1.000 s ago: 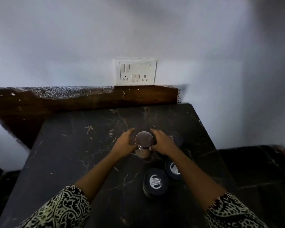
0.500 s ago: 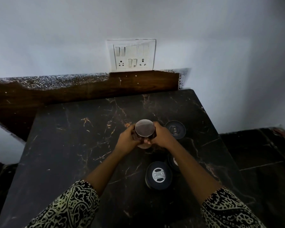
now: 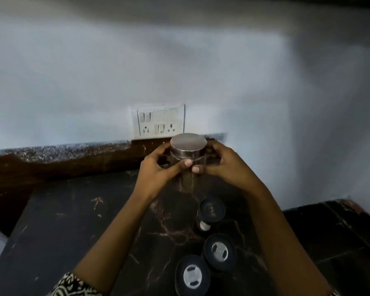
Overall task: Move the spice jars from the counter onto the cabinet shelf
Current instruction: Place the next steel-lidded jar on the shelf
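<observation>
Head view, change: the clear glass jar with a round silver metal lid (image 3: 188,146) had risen off the black marble counter (image 3: 94,221). Half a second before, its lid showed against the marble; now it stood in front of the brown stone backsplash (image 3: 73,165). More wall filled the top of the view than before.
Left hand (image 3: 158,167): kept its grip, fingers curled round the jar's 9 o'clock side, thumb across the glass below the lid.
Right hand (image 3: 224,165): gripped the 3 o'clock side in the same way, its thumb tip just beside the left thumb.
Held jar, place: upright in the air above the counter's far part, with the white switch and socket plate (image 3: 159,122) at its 11 o'clock.
Held jar, contents: could not be made out through the dim glass.
Other containers: three round jars with black lids stayed on the counter at 5 o'clock of the held jar: the farthest jar (image 3: 212,210), the middle jar (image 3: 219,252) and the nearest jar (image 3: 192,274).
Their contents: a pale patch showed low in the farthest jar; the other two were hidden under their lids.
Labels: the middle and nearest lids each bore a pale round emblem; no writing was readable.
Sleeve: a black-and-white patterned cuff (image 3: 73,287) sat at 7 o'clock.
</observation>
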The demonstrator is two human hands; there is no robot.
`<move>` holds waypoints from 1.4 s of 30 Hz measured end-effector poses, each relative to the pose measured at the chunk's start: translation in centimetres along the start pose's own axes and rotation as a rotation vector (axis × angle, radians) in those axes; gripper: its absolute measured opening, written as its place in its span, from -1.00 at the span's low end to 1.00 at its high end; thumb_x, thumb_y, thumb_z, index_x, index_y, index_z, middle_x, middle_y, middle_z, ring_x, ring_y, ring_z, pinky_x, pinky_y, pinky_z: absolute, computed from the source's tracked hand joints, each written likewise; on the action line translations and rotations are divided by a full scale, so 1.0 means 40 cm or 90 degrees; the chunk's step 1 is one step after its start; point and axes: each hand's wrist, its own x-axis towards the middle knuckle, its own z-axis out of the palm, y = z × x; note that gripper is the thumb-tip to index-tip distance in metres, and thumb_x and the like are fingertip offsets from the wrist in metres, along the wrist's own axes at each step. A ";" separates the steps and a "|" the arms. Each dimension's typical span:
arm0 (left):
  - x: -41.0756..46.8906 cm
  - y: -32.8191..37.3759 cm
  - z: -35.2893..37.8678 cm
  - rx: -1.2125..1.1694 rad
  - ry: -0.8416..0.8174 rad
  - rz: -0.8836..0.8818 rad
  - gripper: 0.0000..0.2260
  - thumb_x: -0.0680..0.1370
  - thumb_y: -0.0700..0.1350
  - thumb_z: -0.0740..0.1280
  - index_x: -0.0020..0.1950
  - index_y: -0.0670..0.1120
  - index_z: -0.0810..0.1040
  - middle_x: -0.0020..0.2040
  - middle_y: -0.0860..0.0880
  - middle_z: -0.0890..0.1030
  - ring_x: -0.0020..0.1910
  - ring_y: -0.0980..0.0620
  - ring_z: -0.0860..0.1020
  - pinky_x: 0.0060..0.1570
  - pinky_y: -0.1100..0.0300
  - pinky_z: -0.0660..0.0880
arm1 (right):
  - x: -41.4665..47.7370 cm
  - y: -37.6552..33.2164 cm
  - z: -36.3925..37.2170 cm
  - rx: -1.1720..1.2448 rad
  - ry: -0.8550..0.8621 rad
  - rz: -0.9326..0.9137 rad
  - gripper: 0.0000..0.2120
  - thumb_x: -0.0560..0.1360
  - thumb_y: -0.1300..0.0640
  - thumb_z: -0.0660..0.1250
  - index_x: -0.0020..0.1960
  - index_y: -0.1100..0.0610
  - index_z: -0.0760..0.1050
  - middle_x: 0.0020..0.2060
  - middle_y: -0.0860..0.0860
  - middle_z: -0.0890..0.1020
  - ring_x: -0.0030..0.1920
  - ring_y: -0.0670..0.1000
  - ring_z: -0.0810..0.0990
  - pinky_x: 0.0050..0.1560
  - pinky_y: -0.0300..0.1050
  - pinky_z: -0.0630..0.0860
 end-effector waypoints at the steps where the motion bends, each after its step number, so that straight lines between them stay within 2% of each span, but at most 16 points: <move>1: 0.014 0.034 0.004 -0.008 0.003 0.016 -0.36 0.29 0.13 0.53 0.33 0.02 0.48 0.16 0.10 0.60 0.12 0.17 0.56 0.06 0.24 0.57 | 0.001 -0.021 -0.023 0.014 0.007 -0.021 -0.37 0.31 0.03 0.53 0.32 -0.03 0.37 0.12 -0.17 0.56 0.09 -0.19 0.54 0.06 -0.34 0.48; 5: 0.058 0.142 0.031 -0.039 0.024 0.056 -0.52 0.27 0.13 0.53 0.16 0.14 0.56 0.05 0.14 0.65 0.04 0.17 0.60 -0.02 0.22 0.58 | 0.005 -0.066 -0.095 0.112 0.006 -0.085 -0.39 0.34 0.17 0.50 0.30 -0.05 0.34 0.12 -0.16 0.55 0.03 -0.32 0.57 -0.07 -0.42 0.52; 8: 0.088 0.197 0.060 -0.059 0.042 0.072 -0.57 0.25 0.17 0.51 0.09 0.16 0.59 0.01 0.11 0.67 0.03 0.09 0.62 -0.02 0.15 0.60 | 0.010 -0.076 -0.136 0.170 -0.031 -0.096 -0.30 0.31 0.18 0.50 0.27 -0.23 0.22 0.13 -0.21 0.53 0.06 -0.28 0.57 -0.10 -0.37 0.56; 12: 0.123 0.256 0.112 -0.089 0.041 0.080 -0.44 0.27 0.22 0.44 0.21 0.03 0.57 0.09 0.02 0.66 0.12 0.00 0.61 0.13 -0.06 0.56 | 0.022 -0.094 -0.203 0.203 -0.004 -0.130 -0.22 0.23 0.13 0.53 0.28 -0.25 0.19 0.14 -0.15 0.58 0.15 -0.11 0.57 -0.04 -0.28 0.59; 16: 0.131 0.312 0.169 0.068 0.072 0.097 -0.31 0.31 0.38 0.35 0.38 0.15 0.39 0.25 0.12 0.50 0.18 0.16 0.51 0.06 0.24 0.51 | 0.029 -0.100 -0.265 0.201 0.072 -0.168 -0.24 0.23 0.15 0.55 0.24 -0.26 0.23 0.09 -0.18 0.58 0.11 -0.15 0.58 -0.07 -0.30 0.58; 18: 0.128 0.338 0.196 0.162 0.088 0.091 -0.18 0.21 0.47 0.33 0.41 0.20 0.28 0.22 0.12 0.41 0.15 0.15 0.47 0.05 0.20 0.48 | 0.030 -0.098 -0.283 0.164 0.117 -0.183 -0.23 0.23 0.14 0.57 0.23 -0.28 0.23 0.12 -0.13 0.57 0.11 -0.12 0.58 0.00 -0.21 0.59; 21: 0.135 0.364 0.244 0.154 0.089 0.102 -0.21 0.17 0.39 0.37 0.35 0.18 0.31 0.20 0.09 0.46 0.15 0.12 0.51 0.12 0.09 0.52 | 0.026 -0.099 -0.302 0.103 0.176 -0.230 -0.27 0.27 0.21 0.53 0.15 -0.34 0.21 0.01 -0.24 0.54 0.01 -0.15 0.59 -0.03 -0.25 0.57; 24: 0.147 0.382 0.264 0.068 0.091 0.105 -0.41 0.27 0.22 0.50 0.24 0.19 0.40 0.14 0.08 0.56 0.08 0.11 0.57 -0.01 0.19 0.54 | 0.015 -0.103 -0.325 0.089 0.177 -0.260 -0.26 0.28 0.15 0.55 0.20 -0.31 0.18 0.04 -0.29 0.48 0.03 -0.22 0.55 -0.06 -0.36 0.53; 26: 0.153 0.396 0.254 0.011 0.066 0.092 -0.40 0.24 0.20 0.52 0.23 0.15 0.45 0.09 0.08 0.60 0.00 0.11 0.62 -0.06 0.17 0.59 | 0.010 -0.106 -0.349 0.133 0.117 -0.250 -0.24 0.28 0.08 0.56 0.27 -0.27 0.17 0.13 -0.24 0.46 0.11 -0.24 0.50 -0.04 -0.40 0.53; 28: 0.157 0.416 0.242 -0.043 0.029 0.074 -0.39 0.23 0.18 0.48 0.25 0.09 0.49 0.08 0.03 0.63 -0.02 0.08 0.64 -0.09 0.12 0.61 | 0.005 -0.107 -0.379 0.177 0.033 -0.235 -0.23 0.28 0.02 0.54 0.33 -0.28 0.18 0.23 -0.16 0.45 0.18 -0.16 0.51 0.06 -0.28 0.55; 30: 0.154 0.434 0.242 -0.094 -0.010 0.061 -0.45 0.27 0.13 0.44 0.25 0.06 0.52 0.10 -0.01 0.64 0.02 0.04 0.65 -0.11 0.12 0.60 | -0.006 -0.112 -0.398 0.207 -0.023 -0.221 -0.25 0.28 0.01 0.49 0.33 -0.32 0.19 0.24 -0.11 0.48 0.18 -0.10 0.54 0.05 -0.24 0.57; 33: 0.141 0.449 0.265 -0.110 -0.001 0.065 -0.42 0.31 0.16 0.48 0.29 0.07 0.49 0.13 0.02 0.63 0.05 0.06 0.64 -0.10 0.14 0.61 | -0.017 -0.121 -0.406 0.234 0.027 -0.234 -0.27 0.23 0.02 0.56 0.23 -0.35 0.26 0.15 -0.13 0.53 0.08 -0.13 0.59 -0.07 -0.31 0.58; 35: 0.130 0.452 0.293 -0.085 0.040 0.081 -0.38 0.28 0.18 0.49 0.31 0.11 0.45 0.09 0.08 0.61 0.01 0.11 0.64 -0.14 0.17 0.62 | -0.018 -0.121 -0.405 0.226 0.088 -0.251 -0.27 0.20 0.03 0.57 0.19 -0.34 0.26 0.14 -0.16 0.52 0.02 -0.18 0.60 -0.07 -0.30 0.57; 38: 0.125 0.455 0.323 -0.087 0.063 0.099 -0.43 0.26 0.14 0.46 0.25 0.11 0.48 0.02 0.10 0.63 -0.10 0.14 0.67 -0.19 0.17 0.63 | -0.028 -0.125 -0.401 0.159 0.131 -0.267 -0.23 0.25 0.08 0.56 0.24 -0.32 0.18 0.06 -0.34 0.46 -0.06 -0.34 0.58 -0.05 -0.36 0.54; 40: 0.130 0.454 0.324 -0.127 0.035 0.082 -0.48 0.28 0.09 0.45 0.23 0.06 0.52 0.03 0.04 0.65 -0.11 0.11 0.68 -0.22 0.16 0.62 | -0.038 -0.125 -0.413 0.150 0.118 -0.260 -0.22 0.27 0.03 0.55 0.28 -0.29 0.16 0.08 -0.35 0.42 0.00 -0.31 0.56 -0.03 -0.37 0.54; 42: 0.139 0.454 0.317 -0.153 -0.009 0.060 -0.54 0.31 0.07 0.44 0.20 0.03 0.56 0.07 -0.01 0.66 -0.02 0.07 0.67 -0.18 0.13 0.60 | -0.042 -0.116 -0.436 0.175 0.082 -0.241 -0.23 0.27 -0.05 0.52 0.33 -0.27 0.17 0.16 -0.25 0.44 0.15 -0.18 0.52 0.10 -0.25 0.54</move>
